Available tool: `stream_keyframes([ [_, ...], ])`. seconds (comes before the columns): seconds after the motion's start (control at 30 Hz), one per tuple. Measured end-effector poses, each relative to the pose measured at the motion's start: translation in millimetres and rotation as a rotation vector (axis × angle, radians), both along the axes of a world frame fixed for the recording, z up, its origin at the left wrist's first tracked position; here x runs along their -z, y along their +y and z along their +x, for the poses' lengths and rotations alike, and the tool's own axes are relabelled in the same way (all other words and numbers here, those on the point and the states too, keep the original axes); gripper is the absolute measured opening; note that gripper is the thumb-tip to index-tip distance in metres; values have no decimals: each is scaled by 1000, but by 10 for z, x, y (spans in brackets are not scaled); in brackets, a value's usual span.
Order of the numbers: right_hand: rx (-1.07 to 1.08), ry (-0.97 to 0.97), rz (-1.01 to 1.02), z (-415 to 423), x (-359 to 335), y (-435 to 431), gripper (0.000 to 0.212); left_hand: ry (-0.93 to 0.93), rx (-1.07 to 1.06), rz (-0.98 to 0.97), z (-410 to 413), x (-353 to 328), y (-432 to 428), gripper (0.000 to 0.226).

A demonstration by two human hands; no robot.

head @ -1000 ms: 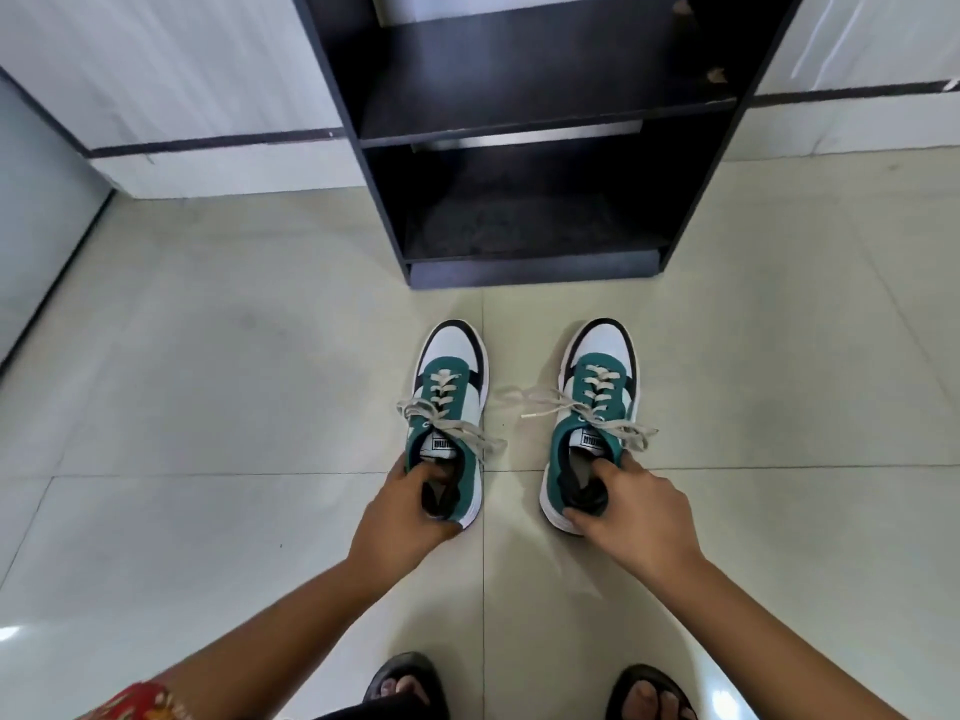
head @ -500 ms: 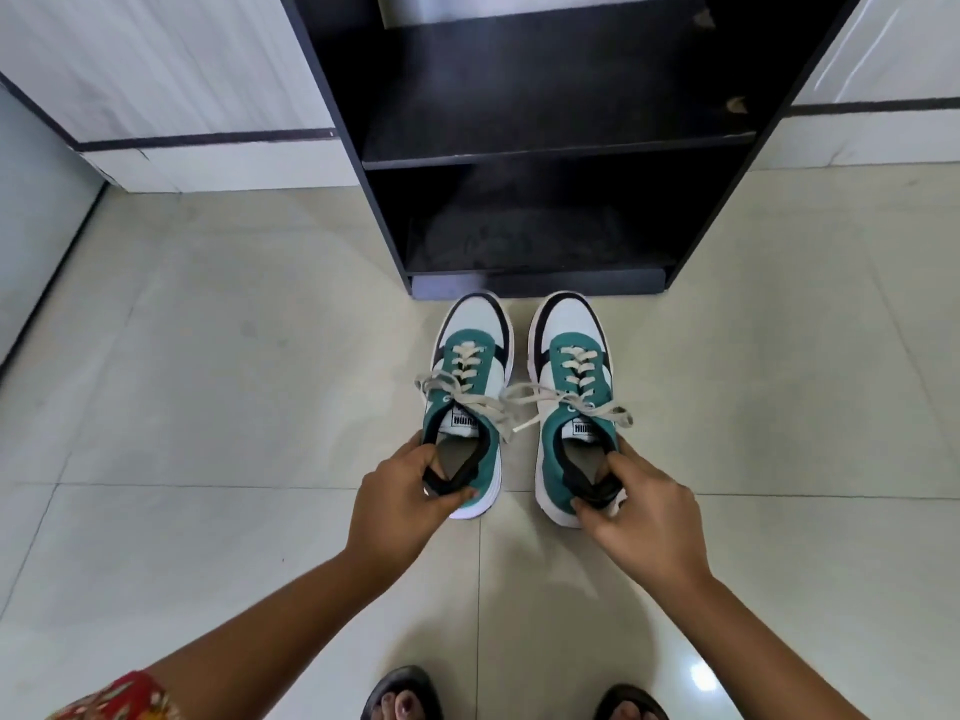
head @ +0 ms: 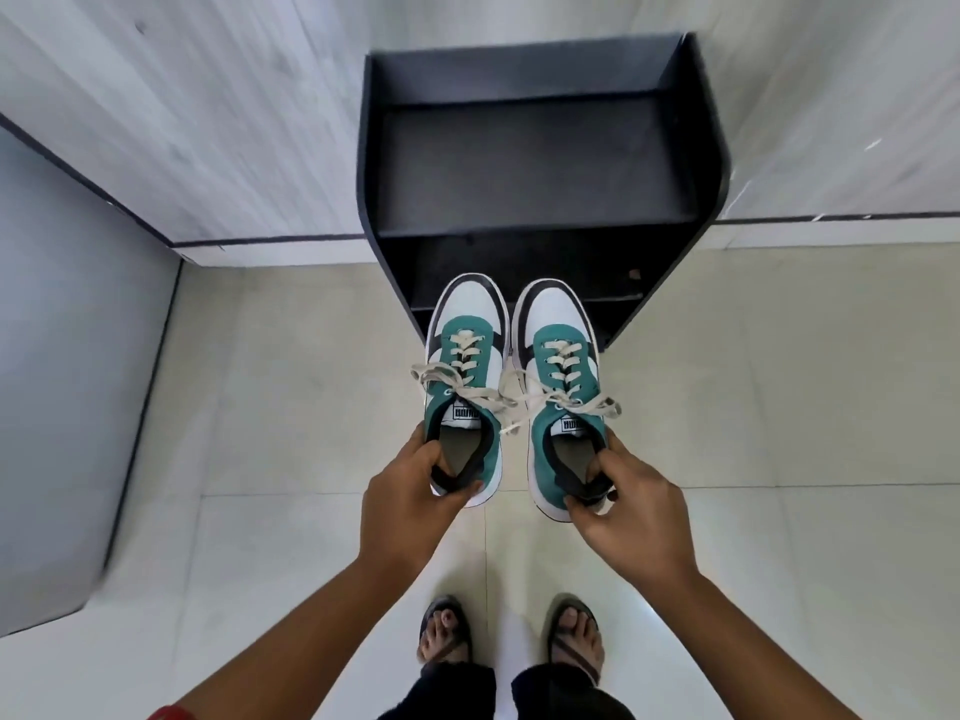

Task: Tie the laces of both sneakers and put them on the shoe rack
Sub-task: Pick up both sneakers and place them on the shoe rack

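The left hand (head: pixel 410 504) grips the heel of the left sneaker (head: pixel 466 387), and the right hand (head: pixel 631 517) grips the heel of the right sneaker (head: pixel 561 402). Both shoes are side by side, laces tied, toes pointing at the black shoe rack (head: pixel 540 163).

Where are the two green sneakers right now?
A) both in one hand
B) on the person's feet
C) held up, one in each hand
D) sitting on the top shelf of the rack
C. The left hand grips the heel of the left sneaker and the right hand grips the heel of the right sneaker, in front of the shoe rack, whose shelves hold no shoes.
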State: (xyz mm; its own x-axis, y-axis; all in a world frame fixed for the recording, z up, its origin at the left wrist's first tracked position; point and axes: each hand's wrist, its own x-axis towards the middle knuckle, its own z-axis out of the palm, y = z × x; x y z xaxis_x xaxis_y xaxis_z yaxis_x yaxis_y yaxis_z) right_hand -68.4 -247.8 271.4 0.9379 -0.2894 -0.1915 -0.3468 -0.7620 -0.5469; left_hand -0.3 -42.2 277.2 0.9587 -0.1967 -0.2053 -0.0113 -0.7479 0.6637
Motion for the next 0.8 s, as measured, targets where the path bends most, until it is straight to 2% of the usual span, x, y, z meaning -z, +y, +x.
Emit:
stream_keyframes([
  [0.17,10,-17,-2,320,-745,5,26,-98,40,0,260,-730,11,37],
  [0.3,14,-72,1,831,-1037,-41,27,-152,52,-7,756,-958,-77,35],
  [0.57,-55,-56,4,2032,-887,-102,27,-113,-70,-6,1799,-771,-250,27],
  [0.8,-75,-47,-22,2466,-749,-71,25,-84,-49,70,2228,-553,-244,28],
])
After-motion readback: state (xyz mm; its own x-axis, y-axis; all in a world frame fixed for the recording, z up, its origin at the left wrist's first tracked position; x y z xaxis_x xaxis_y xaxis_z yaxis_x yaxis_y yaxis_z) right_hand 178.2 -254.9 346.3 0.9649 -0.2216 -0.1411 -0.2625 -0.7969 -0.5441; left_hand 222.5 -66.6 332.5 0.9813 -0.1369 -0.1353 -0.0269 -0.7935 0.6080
